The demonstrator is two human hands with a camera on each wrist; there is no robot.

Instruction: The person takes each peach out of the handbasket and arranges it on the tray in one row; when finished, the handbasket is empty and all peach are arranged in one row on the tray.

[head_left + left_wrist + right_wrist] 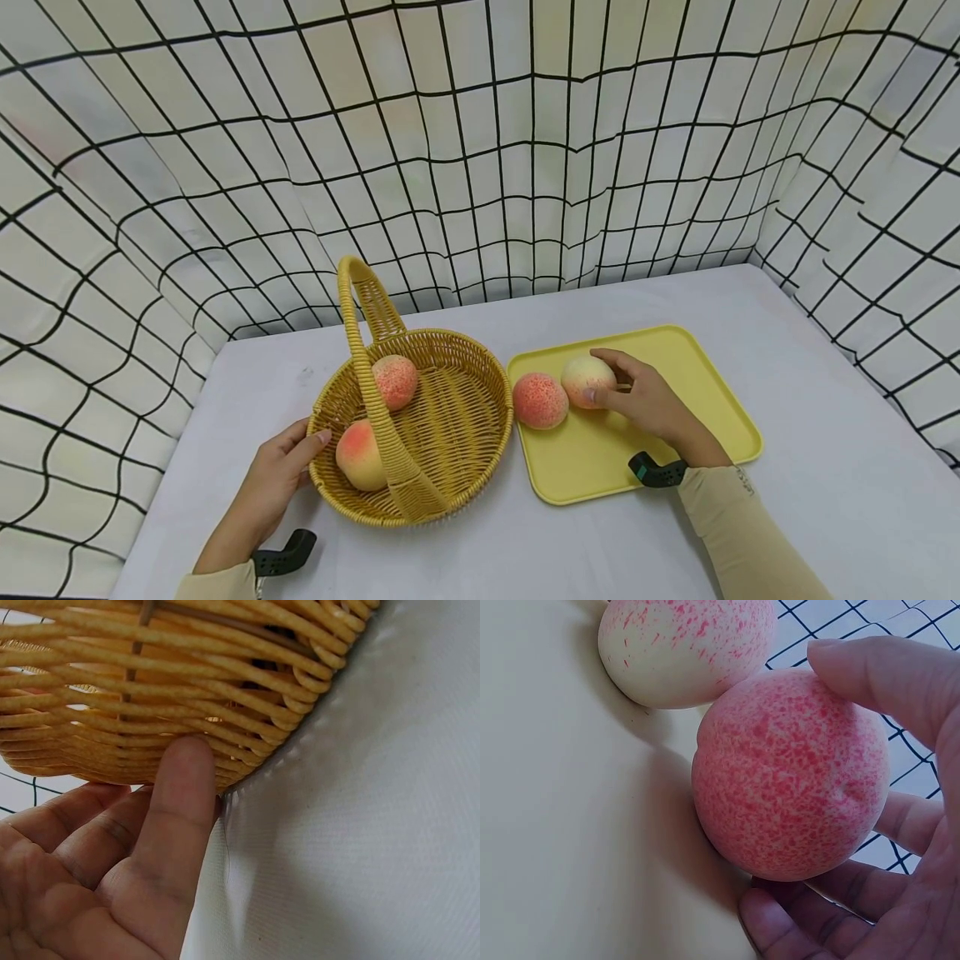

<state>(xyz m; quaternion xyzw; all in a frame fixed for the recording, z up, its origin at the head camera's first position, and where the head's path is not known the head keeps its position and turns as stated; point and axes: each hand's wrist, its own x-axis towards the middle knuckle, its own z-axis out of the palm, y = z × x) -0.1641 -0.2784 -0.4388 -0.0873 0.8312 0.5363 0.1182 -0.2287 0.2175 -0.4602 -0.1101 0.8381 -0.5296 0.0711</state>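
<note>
Your left hand [272, 477] rests, thumb straight, against the basket [465, 417]; brace it lightly. Just left of your other grip sits the redder peach [540, 401]: avoid nudging it. The pale peach [585, 379], over the tray [697, 400], is pinched by your right hand [647, 403]; squeeze softly.

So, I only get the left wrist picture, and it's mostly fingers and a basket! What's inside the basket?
Observer: Two peaches sit in the basket.
Operator: Yum! Is anything happening away from it?
Observer: Yes, the right hand is holding a third peach.
Operator: Are there any more?
Observer: A fourth peach lies right beside that one, on a yellow tray.
</note>
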